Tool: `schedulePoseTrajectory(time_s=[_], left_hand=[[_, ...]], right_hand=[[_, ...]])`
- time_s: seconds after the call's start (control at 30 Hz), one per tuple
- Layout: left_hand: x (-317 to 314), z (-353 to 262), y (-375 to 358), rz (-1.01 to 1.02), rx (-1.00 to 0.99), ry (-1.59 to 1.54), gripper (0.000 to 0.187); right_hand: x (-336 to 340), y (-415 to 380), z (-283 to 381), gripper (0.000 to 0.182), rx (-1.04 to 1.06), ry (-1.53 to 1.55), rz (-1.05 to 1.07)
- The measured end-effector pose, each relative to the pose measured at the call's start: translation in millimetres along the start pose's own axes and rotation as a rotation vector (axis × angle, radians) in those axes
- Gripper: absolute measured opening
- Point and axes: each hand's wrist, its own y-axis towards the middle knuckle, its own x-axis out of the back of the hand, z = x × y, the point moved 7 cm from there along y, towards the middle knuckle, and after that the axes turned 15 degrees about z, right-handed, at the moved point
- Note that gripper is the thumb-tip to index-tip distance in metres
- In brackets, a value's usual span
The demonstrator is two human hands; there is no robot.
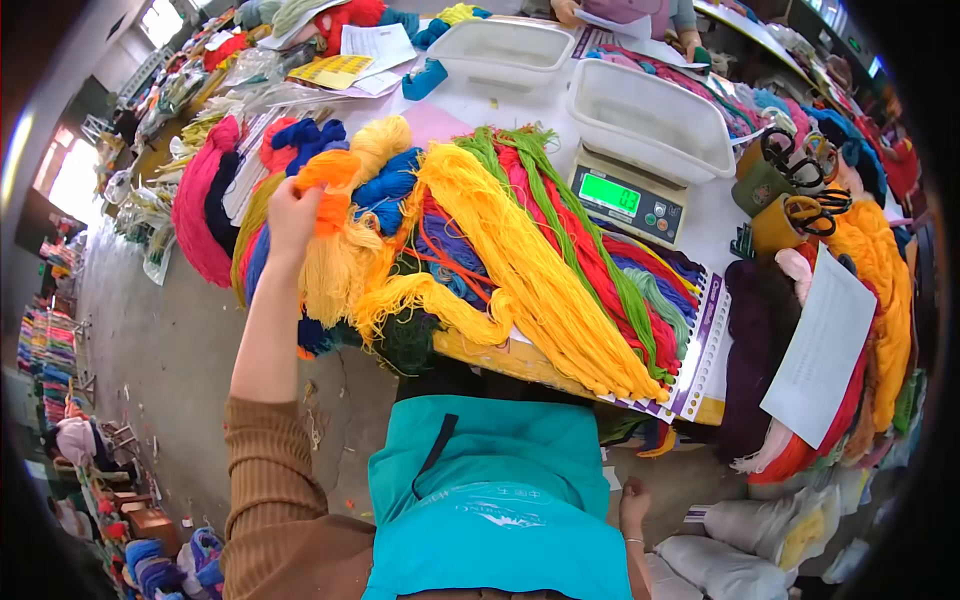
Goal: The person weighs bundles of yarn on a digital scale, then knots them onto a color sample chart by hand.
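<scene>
My left hand (296, 215) is closed on a bright orange yarn skein (330, 180), lifted over the piled skeins at the table's left. Beside it lie a pale yellow skein (378, 143), a blue skein (388, 188) and a peach skein (335, 275). My right hand (634, 503) hangs low beside the teal apron (490, 500), its fingers curled; whether anything is in it cannot be made out. Long yellow yarn (530, 270) lies across the table front, next to red yarn (575, 235) and green yarn (600, 260).
A digital scale (630, 205) carries a white plastic bin (650, 115); another bin (500, 50) stands behind. Scissors sit in cups (780, 222) at the right, near a paper sheet (822, 345) on hanging yarn. Another person's hand (690, 42) shows at the far side.
</scene>
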Motion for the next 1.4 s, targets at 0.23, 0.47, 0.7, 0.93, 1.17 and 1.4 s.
schedulePoseTrajectory(time_s=[0.23, 0.47, 0.7, 0.93, 1.17, 1.4], left_hand=[[121.4, 26.9, -142.0, -0.074, -0.223, -1.226, 0.032], [30.3, -18.0, -167.5, 0.245, -0.181, -1.159, 0.031], [-6.5, -72.0, -262.2, 0.303, -0.111, -0.916, 0.029], [-44.5, -112.9, -281.2, 0.293, -0.013, -0.716, 0.017], [-91.0, -174.9, -289.0, 0.555, -0.204, -0.436, 0.019], [-139.5, -220.2, -308.3, 0.900, -0.371, -0.147, 0.044]], right_hand=[[-8.9, -14.8, 246.4, 0.021, 0.495, -0.096, -0.022], [-69.4, -105.6, 468.9, 0.018, 1.245, 0.171, 0.357], [-121.1, -212.8, 543.5, 0.074, 1.174, 0.515, 1.546], [-100.8, -153.8, 481.3, 0.021, 0.838, 0.584, 1.208], [-29.0, -128.9, 425.8, 0.035, 0.819, -0.032, 0.639], [-31.7, -126.0, 406.6, 0.030, 0.919, -0.004, 0.598]])
